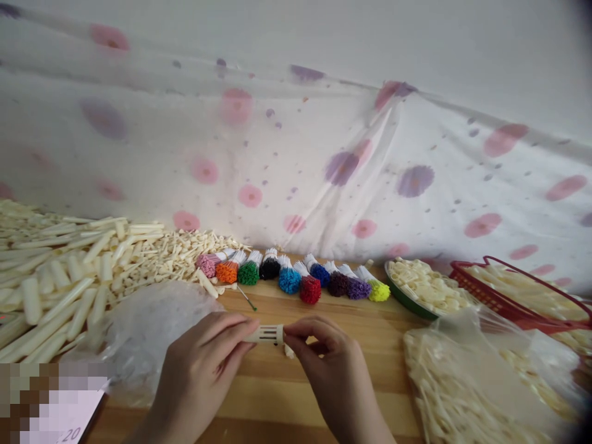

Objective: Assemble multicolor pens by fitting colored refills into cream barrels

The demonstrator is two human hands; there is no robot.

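Observation:
Between my hands, above the wooden table (263, 407), lies a short cream plastic tube (268, 335) with dark lengthwise slots. My left hand (203, 357) grips its left end between thumb and fingers. At the right end, the thumb and fingertips of my right hand (330, 357) pinch the rim; whether they hold a smaller part there is hidden. A small pale piece (289, 352) shows just below that end. Beyond my hands, a single green-tipped stick (247, 298) rests on the wood.
Several bundles of colour-tipped white sticks (309, 290) line the back. Cream tubes (60, 296) are heaped left, beside a clear plastic bag (148, 333) and a phone (74, 413). Right are a green-rimmed bowl (402, 297), a red basket (481, 293) and a bag of cream parts (462, 382).

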